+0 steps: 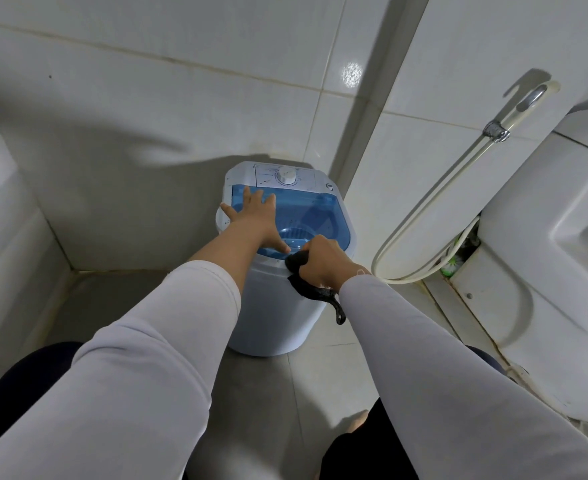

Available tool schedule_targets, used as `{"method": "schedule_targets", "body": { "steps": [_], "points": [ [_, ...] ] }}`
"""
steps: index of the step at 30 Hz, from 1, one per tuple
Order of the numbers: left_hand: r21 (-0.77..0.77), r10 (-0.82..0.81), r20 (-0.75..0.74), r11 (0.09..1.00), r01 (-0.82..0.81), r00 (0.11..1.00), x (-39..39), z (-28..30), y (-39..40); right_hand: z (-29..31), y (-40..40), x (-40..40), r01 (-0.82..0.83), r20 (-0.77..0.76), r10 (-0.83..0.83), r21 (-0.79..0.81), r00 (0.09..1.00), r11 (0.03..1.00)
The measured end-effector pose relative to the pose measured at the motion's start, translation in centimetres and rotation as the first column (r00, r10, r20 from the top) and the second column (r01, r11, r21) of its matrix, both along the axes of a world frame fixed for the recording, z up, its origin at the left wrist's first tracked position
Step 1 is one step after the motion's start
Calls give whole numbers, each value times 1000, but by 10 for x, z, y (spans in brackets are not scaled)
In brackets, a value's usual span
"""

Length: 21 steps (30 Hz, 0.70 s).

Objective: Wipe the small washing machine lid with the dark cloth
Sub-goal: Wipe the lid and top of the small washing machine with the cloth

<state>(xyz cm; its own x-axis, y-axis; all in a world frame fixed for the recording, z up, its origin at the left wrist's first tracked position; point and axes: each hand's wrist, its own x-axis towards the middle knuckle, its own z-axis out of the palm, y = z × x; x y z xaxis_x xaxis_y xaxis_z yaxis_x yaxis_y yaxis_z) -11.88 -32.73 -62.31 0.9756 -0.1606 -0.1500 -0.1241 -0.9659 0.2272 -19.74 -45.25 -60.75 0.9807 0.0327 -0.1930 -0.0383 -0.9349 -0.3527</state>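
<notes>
**Cloth at the near edge, the blue lid stretches away from it**

The lid [306,216] is the blue see-through panel on top of the small washing machine [278,306], which stands on the floor in the corner of the tiled walls [147,98]. The long axis of the lid runs from the near edge, close to the person, toward the white dial [286,176] at the far side.

The dark cloth [297,261] is bunched at the near right corner of the machine top, touching the near edge of the lid, and one tail of it hangs down in front of the white body. The right hand [323,261] is clenched around this cloth and presses it on the rim. So almost all of the lid lies ahead and to the left of the cloth.

The left hand [254,216] lies flat on the left part of the lid, fingers straight and spread, holding nothing; it seems to steady the machine. It also covers a part of the surface that the cloth must reach.

In my judgement the wiping is near its start or at the end of one stroke. The next stroke needs to go forward along the long axis, and the left hand should give way.

At the right are a toilet [545,271] and a spray hose [424,216].
</notes>
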Motion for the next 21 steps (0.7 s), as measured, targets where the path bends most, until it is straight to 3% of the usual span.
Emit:
{"method": "schedule_targets", "body": {
  "steps": [21],
  "points": [
    [-18, 29, 2, 999, -29, 1000, 5, -3, 2, -12, 4, 0, -128, 61, 127, 11, 990, 992]
  ]
}}
